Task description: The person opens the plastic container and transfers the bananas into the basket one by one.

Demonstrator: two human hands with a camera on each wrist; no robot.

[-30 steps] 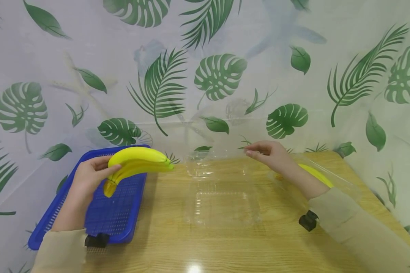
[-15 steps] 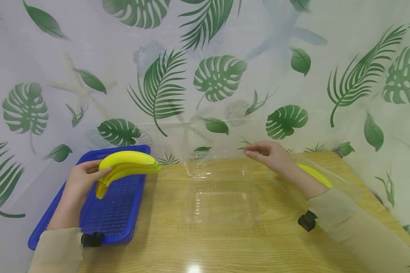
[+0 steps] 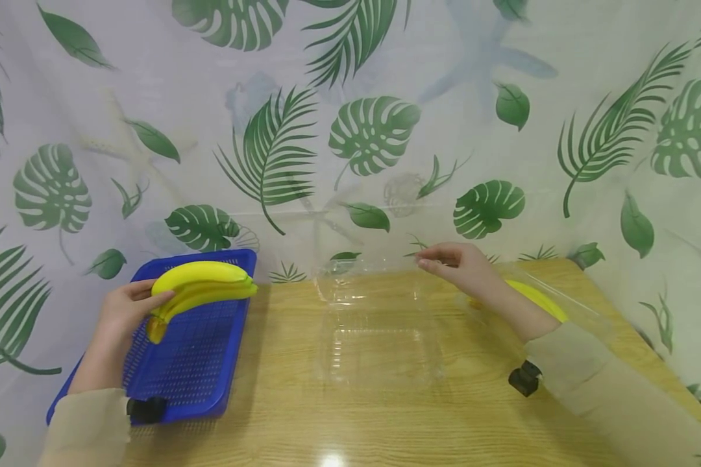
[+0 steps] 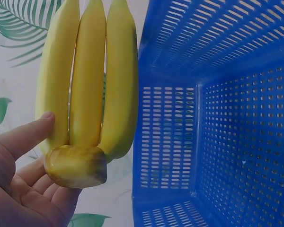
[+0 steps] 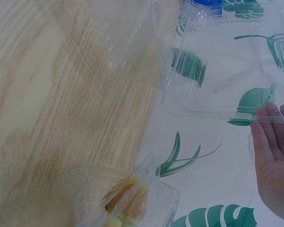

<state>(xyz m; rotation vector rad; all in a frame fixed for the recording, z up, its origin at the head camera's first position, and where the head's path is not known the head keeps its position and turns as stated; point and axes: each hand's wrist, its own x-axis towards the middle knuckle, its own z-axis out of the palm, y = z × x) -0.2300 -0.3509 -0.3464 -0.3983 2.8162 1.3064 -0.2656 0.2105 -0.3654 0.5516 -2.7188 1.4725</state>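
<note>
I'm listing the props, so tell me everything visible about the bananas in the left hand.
The bananas are a smooth yellow bunch, perhaps plastic. The left wrist view shows three side by side, joined at a brownish stub. The left hand grips them near it. In the head view they appear raised over the blue basket, stub at lower left, greenish tips pointing right.

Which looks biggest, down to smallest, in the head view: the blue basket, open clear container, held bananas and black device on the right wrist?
1. Blue basket, partly covered by the left hand
2. Open clear container, its lid's edges faint
3. Held bananas
4. Black device
</note>
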